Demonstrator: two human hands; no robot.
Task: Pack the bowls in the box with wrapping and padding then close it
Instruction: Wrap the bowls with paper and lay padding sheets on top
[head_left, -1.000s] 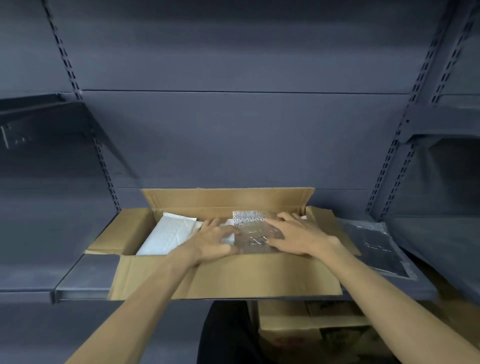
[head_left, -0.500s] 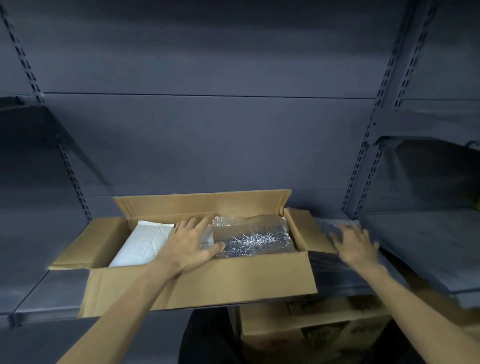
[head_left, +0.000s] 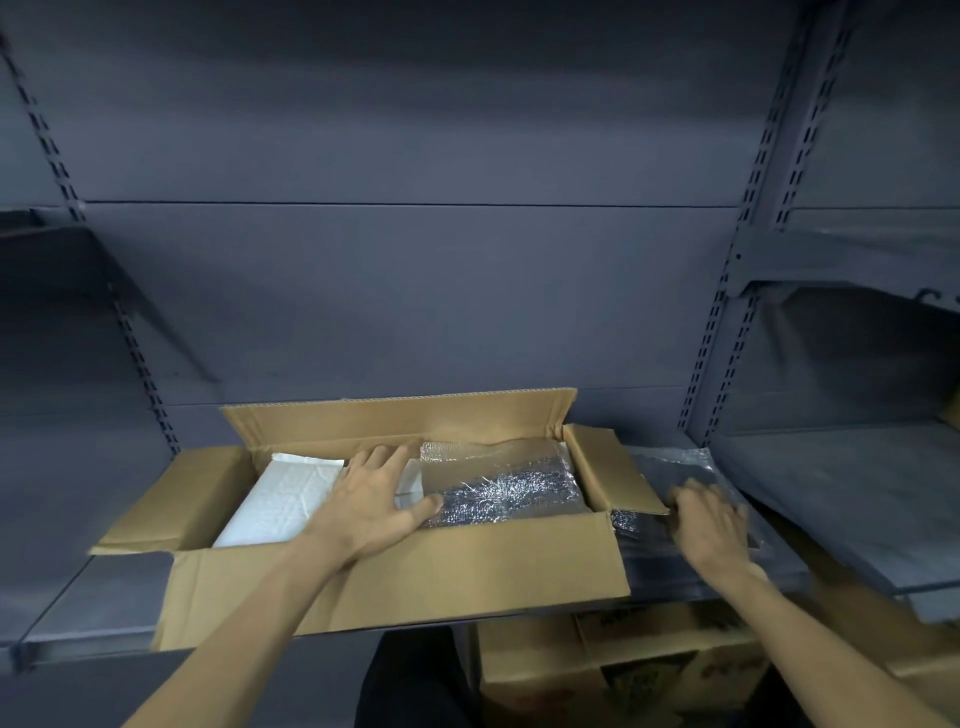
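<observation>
Forearms enter from bottom edge, both bare. Lower cardboard boxes (head_left: 613, 670) sit under the shelf, near bottom centre-right, with dark print, unreadable. Grey metal shelf (head_left: 83, 618) carries the open cardboard box (head_left: 395, 582); its near wall faces the camera, its front edge sits at the shelf lip.

Left hand (head_left: 371, 504) lies flat inside the box, palm down, grip spread, fingers straight and pointing away, thumb touching the edge of the bubble-wrapped bundle (head_left: 498, 483). That bundle fills the right half of the box, shiny wrap with something dark under it; bowl shape cannot be told. White foam padding (head_left: 280, 501) fills the left half of the box, partly under the left hand.

Right hand (head_left: 709, 525) is outside the box, just beside its right flap (head_left: 613, 473), resting on a sheet of bubble wrap (head_left: 670, 462) that lies on the shelf right of the box. Hand is motion-blurred; fingers look bent onto the sheet, but I cannot tell whether the grip is pinching it or only pressing.

Left flap (head_left: 176, 499) folded outward and lying low; rear flap (head_left: 400, 421) stands up against the grey back panel (head_left: 405, 291). Slotted uprights (head_left: 727, 322) rise on both sides of the bay. Neighbouring shelf (head_left: 852, 483) at right, at similar height.
</observation>
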